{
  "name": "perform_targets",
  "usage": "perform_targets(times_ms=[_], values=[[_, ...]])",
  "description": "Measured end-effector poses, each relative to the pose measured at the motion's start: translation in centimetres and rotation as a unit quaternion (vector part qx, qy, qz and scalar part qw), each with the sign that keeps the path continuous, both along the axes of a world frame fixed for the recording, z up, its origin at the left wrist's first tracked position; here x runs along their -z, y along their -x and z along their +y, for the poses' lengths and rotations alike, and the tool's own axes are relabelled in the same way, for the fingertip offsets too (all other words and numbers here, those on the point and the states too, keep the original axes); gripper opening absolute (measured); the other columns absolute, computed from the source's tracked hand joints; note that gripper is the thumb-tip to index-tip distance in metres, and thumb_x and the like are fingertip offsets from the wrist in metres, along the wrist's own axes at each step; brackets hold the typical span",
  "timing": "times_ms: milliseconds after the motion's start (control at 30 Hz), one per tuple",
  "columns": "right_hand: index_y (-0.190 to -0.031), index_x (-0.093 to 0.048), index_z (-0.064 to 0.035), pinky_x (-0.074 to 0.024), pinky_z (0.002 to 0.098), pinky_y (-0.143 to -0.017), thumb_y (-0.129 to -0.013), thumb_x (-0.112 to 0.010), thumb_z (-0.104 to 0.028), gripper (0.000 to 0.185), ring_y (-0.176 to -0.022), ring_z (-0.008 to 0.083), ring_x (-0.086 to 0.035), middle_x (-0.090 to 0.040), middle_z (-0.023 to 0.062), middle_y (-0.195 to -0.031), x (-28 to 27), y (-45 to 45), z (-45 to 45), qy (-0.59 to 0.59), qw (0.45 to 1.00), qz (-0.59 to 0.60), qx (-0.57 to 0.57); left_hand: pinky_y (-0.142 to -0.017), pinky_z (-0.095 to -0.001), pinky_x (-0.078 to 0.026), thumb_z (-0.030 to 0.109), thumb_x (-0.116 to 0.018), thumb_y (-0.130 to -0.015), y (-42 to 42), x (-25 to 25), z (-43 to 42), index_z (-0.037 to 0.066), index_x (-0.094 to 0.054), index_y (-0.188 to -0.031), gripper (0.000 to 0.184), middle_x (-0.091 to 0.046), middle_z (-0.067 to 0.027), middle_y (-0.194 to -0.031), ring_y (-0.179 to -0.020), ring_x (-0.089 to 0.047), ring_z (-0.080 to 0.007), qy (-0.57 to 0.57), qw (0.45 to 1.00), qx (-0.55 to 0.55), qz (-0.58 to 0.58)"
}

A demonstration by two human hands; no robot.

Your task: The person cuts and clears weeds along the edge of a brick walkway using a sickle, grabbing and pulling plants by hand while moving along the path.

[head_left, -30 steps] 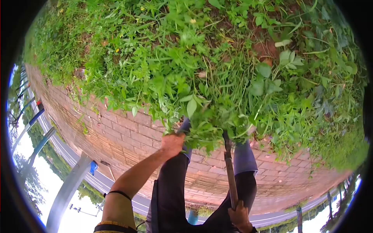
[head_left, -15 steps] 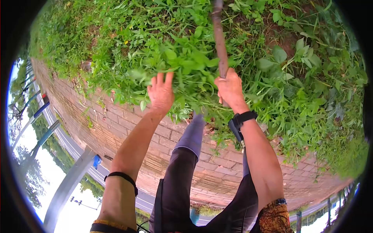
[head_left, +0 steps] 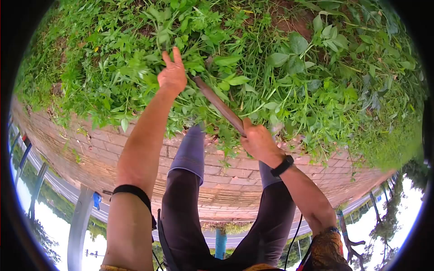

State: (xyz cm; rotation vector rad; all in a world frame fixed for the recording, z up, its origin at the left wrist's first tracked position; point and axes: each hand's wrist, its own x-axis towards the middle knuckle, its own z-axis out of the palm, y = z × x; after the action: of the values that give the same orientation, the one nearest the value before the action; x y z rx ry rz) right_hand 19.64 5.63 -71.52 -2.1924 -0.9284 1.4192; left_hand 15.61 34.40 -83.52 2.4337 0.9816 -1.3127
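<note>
Black strapping circles the right wrist, where the right hand (head_left: 261, 142) is closed firmly round the near end of a brown handle (head_left: 221, 106) that slants forward across the weeds (head_left: 294, 97). Just beside its far end, the left hand (head_left: 172, 77) reaches in among leaves, its visible fingers straight and spread. Foliage covers whatever the handle ends in, so its head, if it has one, cannot be made out. That hidden end looks like the main hazard: a slip of the one-handed hold, or a snag on tangled stems, could turn it into the left fingers. Boots (head_left: 187, 156) stand near too, so a low stroke could strike a shin. Behind them lies brick paving (head_left: 235, 180), and farther off, a road (head_left: 61, 187).
</note>
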Motion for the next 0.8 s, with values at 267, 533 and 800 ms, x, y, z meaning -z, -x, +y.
perform_targets(times_ms=[267,533,800], values=[[-0.088,-0.049,0.0039,-0.0546,0.0431,-0.048,-0.084,-0.054,-0.002,0.009,-0.056,0.0351,-0.065,-0.063,0.0206,-0.064,4.6,-1.2,5.5,0.010,0.990,-0.140,0.028,-0.089,-0.0469,-0.051,0.019,-0.062,-0.082,6.6,3.9,0.5,0.004,-0.043,-0.128,0.052,-0.059,-0.0273,-0.117,-0.106,-0.061,-0.0400,0.078,0.993,-0.040,-0.073],[-0.099,-0.036,0.0035,-0.0504,0.0522,-0.050,-0.080,-0.061,-0.008,0.034,-0.058,0.0445,-0.062,-0.060,0.0267,-0.064,-11.3,5.1,-9.3,0.157,0.986,-0.011,0.060,-0.077,-0.0476,-0.055,0.010,-0.055,-0.080,6.3,-3.4,-1.8,0.007,-0.061,-0.107,0.027,-0.068,-0.0200,-0.098,-0.091,-0.066,-0.0375,0.024,0.987,-0.072,-0.142],[-0.093,-0.041,0.0025,-0.0475,0.0521,-0.054,-0.078,-0.071,-0.013,0.037,-0.066,0.0503,-0.059,-0.056,0.0296,-0.065,-23.6,7.7,-15.9,0.204,0.957,0.106,0.176,-0.069,-0.0510,-0.050,0.002,-0.057,-0.072,16.8,-8.2,5.1,0.009,-0.060,-0.098,0.027,-0.066,-0.0199,-0.084,-0.082,-0.064,-0.0398,0.005,0.983,0.068,-0.172]])
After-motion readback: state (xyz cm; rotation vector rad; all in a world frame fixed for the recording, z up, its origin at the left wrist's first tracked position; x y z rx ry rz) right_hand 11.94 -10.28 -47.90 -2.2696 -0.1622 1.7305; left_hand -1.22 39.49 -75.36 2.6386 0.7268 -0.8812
